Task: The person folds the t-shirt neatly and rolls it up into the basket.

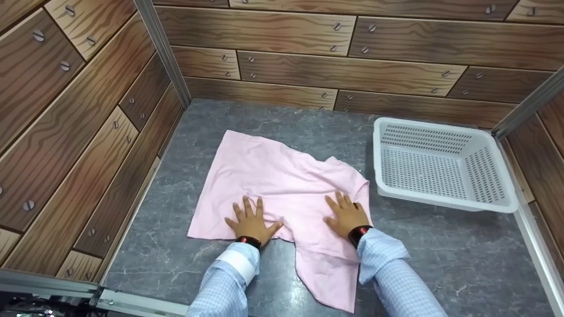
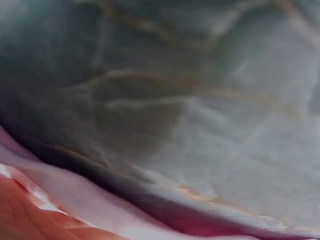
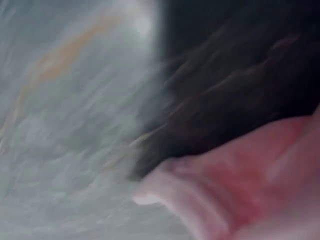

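A pink T-shirt (image 1: 264,176) lies spread on the grey tabletop, with its straight hem at the left and a sleeve (image 1: 328,273) stretching toward the person. Wrinkles run across the middle of the fabric. My left hand (image 1: 252,222) rests flat near the shirt's front edge, fingers spread and thumb pointing right. On the right part of the shirt, my right hand (image 1: 346,218) presses palm down, fingers apart. The left wrist view catches a pale pink fabric edge (image 2: 85,197) beside part of the hand. Blurred pink cloth (image 3: 240,185) shows low in the right wrist view.
A white perforated plastic basket (image 1: 445,203) stands right of the shirt, close to the back right corner. Wood-patterned walls (image 1: 273,33) with metal corner posts enclose the marbled grey tabletop (image 1: 158,211) at the back and both sides.
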A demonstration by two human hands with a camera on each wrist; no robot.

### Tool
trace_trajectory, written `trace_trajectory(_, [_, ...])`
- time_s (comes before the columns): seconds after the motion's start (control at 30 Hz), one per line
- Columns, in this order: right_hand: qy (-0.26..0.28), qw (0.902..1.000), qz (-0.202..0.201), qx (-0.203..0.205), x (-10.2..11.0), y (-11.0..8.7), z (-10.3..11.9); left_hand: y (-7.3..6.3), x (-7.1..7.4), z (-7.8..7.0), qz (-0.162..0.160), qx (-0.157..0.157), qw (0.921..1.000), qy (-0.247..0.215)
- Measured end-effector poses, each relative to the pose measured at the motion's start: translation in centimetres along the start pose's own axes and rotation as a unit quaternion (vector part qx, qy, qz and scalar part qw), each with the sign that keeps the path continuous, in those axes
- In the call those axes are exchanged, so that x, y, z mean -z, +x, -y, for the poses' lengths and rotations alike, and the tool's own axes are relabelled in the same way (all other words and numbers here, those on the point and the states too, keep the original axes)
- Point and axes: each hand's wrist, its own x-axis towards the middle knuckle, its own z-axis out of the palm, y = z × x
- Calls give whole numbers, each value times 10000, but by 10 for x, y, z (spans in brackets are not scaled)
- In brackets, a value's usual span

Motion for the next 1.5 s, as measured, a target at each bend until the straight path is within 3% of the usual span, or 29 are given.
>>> trace_trajectory(0.17, [300, 9986, -409, -176, 14, 7, 0, 1, -2, -2, -23, -3, 10000, 27])
trace_trajectory(0.33, [1166, 9849, -1227, -373, 25, 19, 0, -6, -9, 5, -179, -46, 9998, 15])
trace_trajectory(0.43, [1517, 9804, -1182, -427, 31, 27, -1, -10, -13, 10, -275, -49, 9996, 57])
trace_trajectory(0.6, [1726, 9818, -710, -349, 35, 33, -3, -14, -15, 12, -323, -126, 9994, 92])
trace_trajectory(0.73, [1307, 9900, -496, -166, 31, 36, -6, -18, -14, 8, -272, -137, 9995, 66])
trace_trajectory(0.93, [391, 9954, -435, -765, 31, 40, -5, -18, -15, 1, -274, -173, 9995, -11])
trace_trajectory(1.13, [-430, 9912, -1040, -691, 23, 39, -5, -14, -14, 0, -324, -182, 9993, 35])
trace_trajectory(1.2, [-640, 9843, -1561, -522, 22, 40, -5, -13, -12, 0, -306, -180, 9994, 50])
trace_trajectory(1.27, [-852, 9706, -2247, -162, 24, 43, -6, -11, -10, -1, -287, -162, 9994, 51])
trace_trajectory(1.4, [-1273, 9278, -3362, 1000, 33, 46, 2, -8, -6, -1, -273, -119, 9995, 46])
trace_trajectory(1.5, [-1683, 8948, -3615, 2008, 34, 39, 17, -7, -3, -2, -289, -101, 9995, 97])
